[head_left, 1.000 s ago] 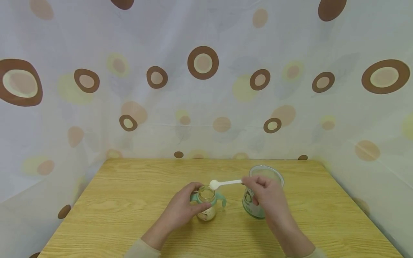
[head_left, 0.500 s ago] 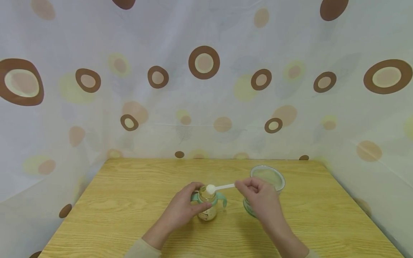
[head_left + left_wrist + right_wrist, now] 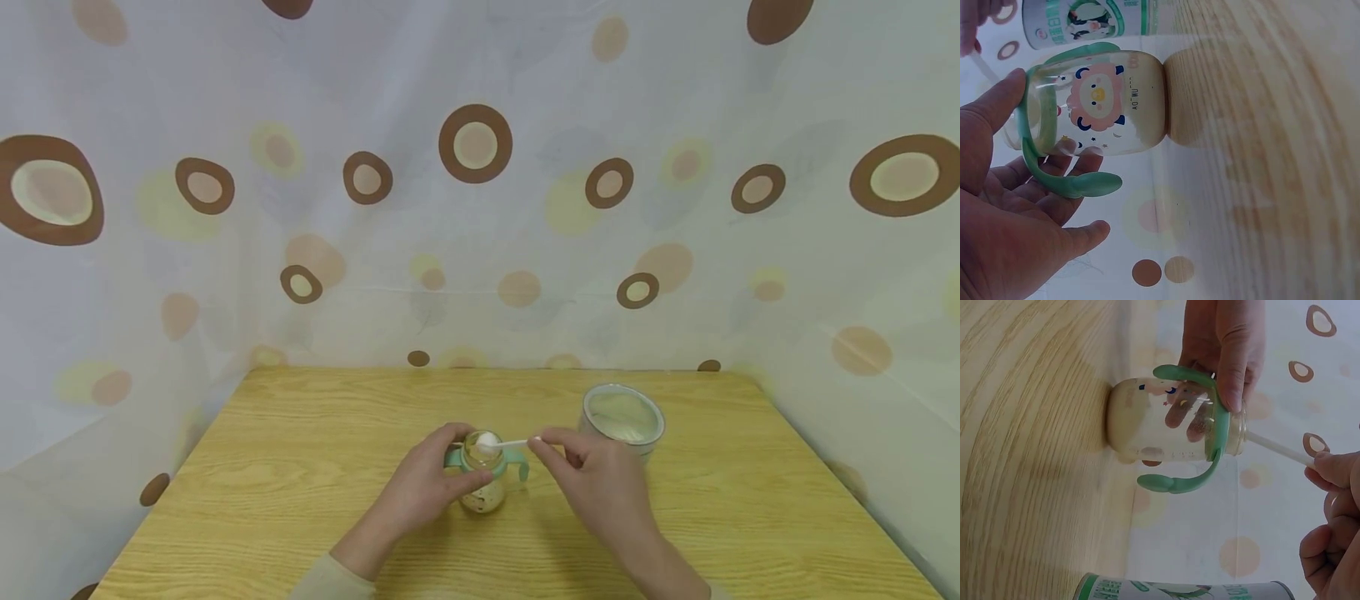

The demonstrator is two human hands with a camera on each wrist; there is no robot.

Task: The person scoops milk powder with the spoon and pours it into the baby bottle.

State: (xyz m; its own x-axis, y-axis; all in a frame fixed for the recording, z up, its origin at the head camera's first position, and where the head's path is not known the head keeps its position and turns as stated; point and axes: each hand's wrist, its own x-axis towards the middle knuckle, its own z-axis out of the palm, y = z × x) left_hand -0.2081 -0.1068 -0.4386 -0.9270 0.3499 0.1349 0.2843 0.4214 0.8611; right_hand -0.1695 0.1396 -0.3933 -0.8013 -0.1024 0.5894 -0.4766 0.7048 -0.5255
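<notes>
A clear baby bottle [image 3: 481,498] with green handles stands upright on the table, pale contents in its lower part. My left hand [image 3: 427,479] holds it around the neck, thumb on the near side. In the left wrist view the bottle [image 3: 1100,103] bears a pink cartoon animal print. My right hand [image 3: 607,487] pinches the handle of a white scoop [image 3: 513,443] between thumb and forefinger. White powder [image 3: 487,441] shows in the scoop's bowl, which is at the bottle's mouth. In the right wrist view the scoop handle [image 3: 1282,450] slants down to the bottle's rim.
An open powder can [image 3: 656,443] stands behind my right hand, partly hidden by it. Its white and green printed side [image 3: 1088,24] shows in the left wrist view. The wood-grain table [image 3: 322,433] is bordered by a patterned curtain [image 3: 480,242] at the back and sides.
My right hand has moved left and slightly down, bringing the scoop of powder from beside the bottle's rim to its mouth. The left hand and bottle have stayed in place.
</notes>
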